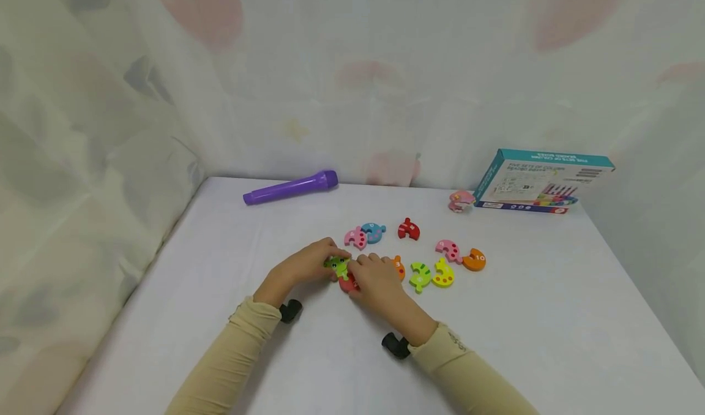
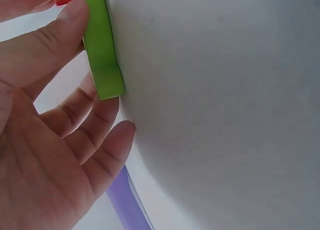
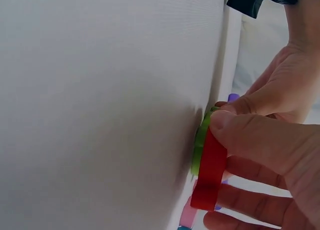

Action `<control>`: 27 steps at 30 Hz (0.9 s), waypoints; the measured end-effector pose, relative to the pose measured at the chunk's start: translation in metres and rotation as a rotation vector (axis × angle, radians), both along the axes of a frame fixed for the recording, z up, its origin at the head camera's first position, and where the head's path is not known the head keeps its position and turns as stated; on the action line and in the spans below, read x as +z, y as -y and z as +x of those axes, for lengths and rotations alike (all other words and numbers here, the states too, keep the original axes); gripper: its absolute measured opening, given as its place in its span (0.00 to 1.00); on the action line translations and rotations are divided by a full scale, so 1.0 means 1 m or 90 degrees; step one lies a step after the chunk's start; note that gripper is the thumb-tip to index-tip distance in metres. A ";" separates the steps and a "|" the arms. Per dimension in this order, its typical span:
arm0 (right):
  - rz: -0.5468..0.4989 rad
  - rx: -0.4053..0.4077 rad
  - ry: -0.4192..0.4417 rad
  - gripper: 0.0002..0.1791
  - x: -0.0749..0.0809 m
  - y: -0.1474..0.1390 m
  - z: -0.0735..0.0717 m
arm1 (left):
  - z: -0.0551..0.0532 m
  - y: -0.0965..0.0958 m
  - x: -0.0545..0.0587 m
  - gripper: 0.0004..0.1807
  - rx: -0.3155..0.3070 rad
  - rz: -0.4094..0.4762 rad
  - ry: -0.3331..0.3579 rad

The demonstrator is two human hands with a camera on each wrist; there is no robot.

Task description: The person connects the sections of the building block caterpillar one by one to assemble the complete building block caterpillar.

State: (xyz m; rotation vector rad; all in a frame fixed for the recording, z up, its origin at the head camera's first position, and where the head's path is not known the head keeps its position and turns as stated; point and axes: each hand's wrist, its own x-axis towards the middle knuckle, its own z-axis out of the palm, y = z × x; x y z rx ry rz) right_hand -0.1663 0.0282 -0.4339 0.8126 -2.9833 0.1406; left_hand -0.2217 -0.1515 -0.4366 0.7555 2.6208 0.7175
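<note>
My left hand point(image 1: 309, 263) pinches a green puzzle piece point(image 1: 339, 266) with a big-eyed animal face, thumb on one side and fingers on the other. In the left wrist view the thick edge of the green piece point(image 2: 103, 50) stands beside the thumb tip. My right hand point(image 1: 380, 285) grips a red puzzle piece point(image 1: 347, 284) by its edges. Seen from the right wrist, the red piece point(image 3: 210, 170) lies against the green one point(image 3: 200, 145), overlapping it, close over the white table. The right hand hides part of the red piece.
Beyond the hands lie pink point(image 1: 355, 238), blue point(image 1: 373, 233) and red point(image 1: 409, 229) numbered pieces. Rightward are orange point(image 1: 474, 260), green point(image 1: 420, 276), yellow point(image 1: 443, 273) and other pieces. A purple toy microphone point(image 1: 290, 187), small pink object point(image 1: 461, 201) and box point(image 1: 540, 182) stand farther back.
</note>
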 end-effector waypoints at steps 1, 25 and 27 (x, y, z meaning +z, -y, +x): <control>0.006 -0.001 -0.001 0.23 0.001 0.001 0.000 | 0.000 0.000 0.000 0.28 0.001 -0.002 0.000; -0.064 -0.137 0.069 0.32 -0.006 -0.070 -0.013 | 0.002 -0.004 0.000 0.28 0.042 0.003 0.014; -0.046 -0.145 0.082 0.34 -0.006 -0.074 -0.015 | 0.002 -0.004 0.000 0.28 0.044 0.007 0.015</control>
